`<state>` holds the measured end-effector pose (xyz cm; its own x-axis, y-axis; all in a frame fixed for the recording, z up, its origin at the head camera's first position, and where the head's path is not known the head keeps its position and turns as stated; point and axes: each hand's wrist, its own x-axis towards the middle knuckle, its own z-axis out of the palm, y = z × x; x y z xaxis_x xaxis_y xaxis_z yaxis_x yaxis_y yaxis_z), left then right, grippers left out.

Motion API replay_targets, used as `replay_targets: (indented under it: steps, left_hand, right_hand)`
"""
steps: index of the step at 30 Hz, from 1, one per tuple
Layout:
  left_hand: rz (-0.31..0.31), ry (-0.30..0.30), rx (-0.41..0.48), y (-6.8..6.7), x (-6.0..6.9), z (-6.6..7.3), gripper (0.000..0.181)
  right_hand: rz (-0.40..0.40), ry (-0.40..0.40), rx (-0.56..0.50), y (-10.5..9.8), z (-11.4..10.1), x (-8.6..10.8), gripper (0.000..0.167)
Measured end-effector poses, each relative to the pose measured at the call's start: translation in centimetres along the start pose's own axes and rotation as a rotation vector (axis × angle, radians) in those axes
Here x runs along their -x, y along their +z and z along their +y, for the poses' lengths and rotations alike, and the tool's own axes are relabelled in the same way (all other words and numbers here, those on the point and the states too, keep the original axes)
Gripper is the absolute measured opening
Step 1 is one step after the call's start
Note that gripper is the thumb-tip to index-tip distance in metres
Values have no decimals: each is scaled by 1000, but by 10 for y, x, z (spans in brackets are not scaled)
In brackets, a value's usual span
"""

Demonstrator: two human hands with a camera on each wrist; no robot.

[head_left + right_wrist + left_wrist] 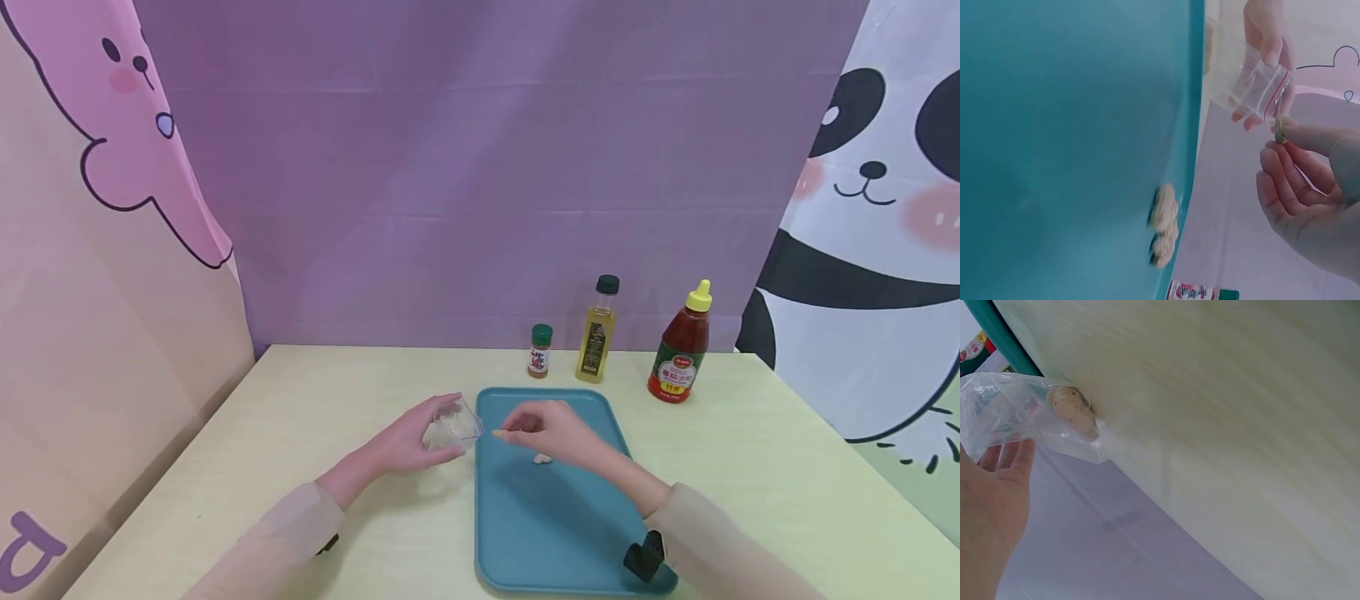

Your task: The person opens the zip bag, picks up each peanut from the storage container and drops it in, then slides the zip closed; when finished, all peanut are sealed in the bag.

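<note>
Pinching one small greenish-brown piece (1280, 130) between thumb and fingertips: right hand (551, 429), above the blue tray (525, 533), between 11 and 12 o'clock of its centre (far edge taken as 12). Piece of uncertain kind, just beside the bag's mouth.

Left hand (420, 437), one, at 10 o'clock: thumb and fingers clamped on a clear zip bag (456, 423), red line along the seal, mouth turned toward 3 o'clock. Apparently inside it, one brownish lump (1072, 412), dark-specked.

Pale lumps (1163, 228), a small cluster, lying on the tray near 11 o'clock; possibly food, exact sort not legible.

Beyond the tray, standing on the pale table (405, 550): green-capped spice jar (539, 358), just short of 12; black-capped oil bottle (595, 342), just past 12; yellow-nozzled ketchup bottle (678, 354), just past 1. All upright, all untouched.

Step in hand, by judgement: moving pieces singly between bag and tray; whether outward or inward, a still moment cannot settle. Next move seems to call for a light, sure pinch, with the bag steady and its mouth spread, lest the soft film snag the piece.
</note>
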<state>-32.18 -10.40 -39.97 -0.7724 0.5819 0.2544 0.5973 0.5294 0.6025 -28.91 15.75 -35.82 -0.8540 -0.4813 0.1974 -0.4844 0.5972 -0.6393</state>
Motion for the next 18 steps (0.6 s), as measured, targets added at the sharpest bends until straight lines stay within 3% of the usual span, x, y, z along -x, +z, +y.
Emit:
replay_targets:
  steps: [8,18]
  left_hand:
    - [-6,-4,-1,1,0,-2,77]
    - [-13,-14,-5,0,1,1,78]
  right_hand:
    - [44,-62,-29,14,-11,-17,16]
    - [86,-55,-30,23,-14,-25,14]
